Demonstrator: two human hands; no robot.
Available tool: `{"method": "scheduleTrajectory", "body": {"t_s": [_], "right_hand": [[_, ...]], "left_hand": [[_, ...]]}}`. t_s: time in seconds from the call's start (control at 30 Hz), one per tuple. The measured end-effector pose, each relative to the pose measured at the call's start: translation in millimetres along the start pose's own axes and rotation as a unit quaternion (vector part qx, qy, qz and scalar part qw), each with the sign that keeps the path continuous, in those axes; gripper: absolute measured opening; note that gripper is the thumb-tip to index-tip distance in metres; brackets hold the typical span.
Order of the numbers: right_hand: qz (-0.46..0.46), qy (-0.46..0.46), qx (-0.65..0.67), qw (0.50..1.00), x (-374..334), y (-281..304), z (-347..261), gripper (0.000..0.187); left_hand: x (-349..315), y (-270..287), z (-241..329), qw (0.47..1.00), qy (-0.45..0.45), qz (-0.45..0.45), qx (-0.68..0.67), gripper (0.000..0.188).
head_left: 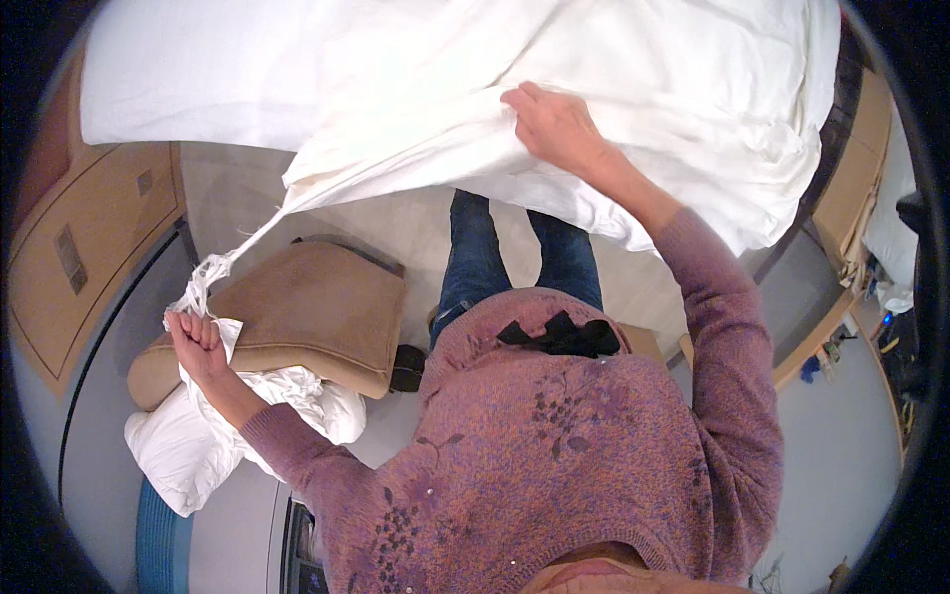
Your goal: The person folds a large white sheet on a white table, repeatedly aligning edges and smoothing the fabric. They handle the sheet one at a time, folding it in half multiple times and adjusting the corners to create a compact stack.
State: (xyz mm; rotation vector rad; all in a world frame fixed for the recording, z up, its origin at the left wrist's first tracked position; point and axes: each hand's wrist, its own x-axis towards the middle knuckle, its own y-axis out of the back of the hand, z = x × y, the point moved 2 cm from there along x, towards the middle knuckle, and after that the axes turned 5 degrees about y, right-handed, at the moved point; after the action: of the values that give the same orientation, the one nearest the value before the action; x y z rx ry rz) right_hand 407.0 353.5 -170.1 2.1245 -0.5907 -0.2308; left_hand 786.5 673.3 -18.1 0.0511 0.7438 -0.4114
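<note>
A white bed sheet (396,163) lies loosely over the bed, with one corner pulled out to the left into a thin twisted strand. My left hand (202,345) is closed in a fist round the bunched end of that strand, above a brown upholstered chair. On the near side of the bed, my right hand (554,127) has its fingers curled on a fold of the same sheet. Between my hands the cloth is drawn taut in a slanting line. Its near edge hangs down in front of my legs on the right.
White bedding covers the bed (198,74). The brown chair (307,302) stands close on my left, with a crumpled white duvet or pillow (178,450) against it. A wooden drawer cabinet (94,252) is at the far left. Cardboard (851,183) leans at the right.
</note>
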Motion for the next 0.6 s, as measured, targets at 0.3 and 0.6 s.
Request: {"method": "scheduleTrajectory", "body": {"t_s": [0.3, 0.6], "right_hand": [[-0.074, -0.018, -0.107, 0.991, 25, -52, 23, 0.007], [-0.11, -0.003, -0.025, 0.994, 14, -51, 12, 0.01]], "left_hand": [[-17, 9, -8, 0.999, 0.021, 0.031, -0.04, 0.04], [-19, 8, -12, 0.997, -0.004, 0.059, -0.055, 0.036]]}}
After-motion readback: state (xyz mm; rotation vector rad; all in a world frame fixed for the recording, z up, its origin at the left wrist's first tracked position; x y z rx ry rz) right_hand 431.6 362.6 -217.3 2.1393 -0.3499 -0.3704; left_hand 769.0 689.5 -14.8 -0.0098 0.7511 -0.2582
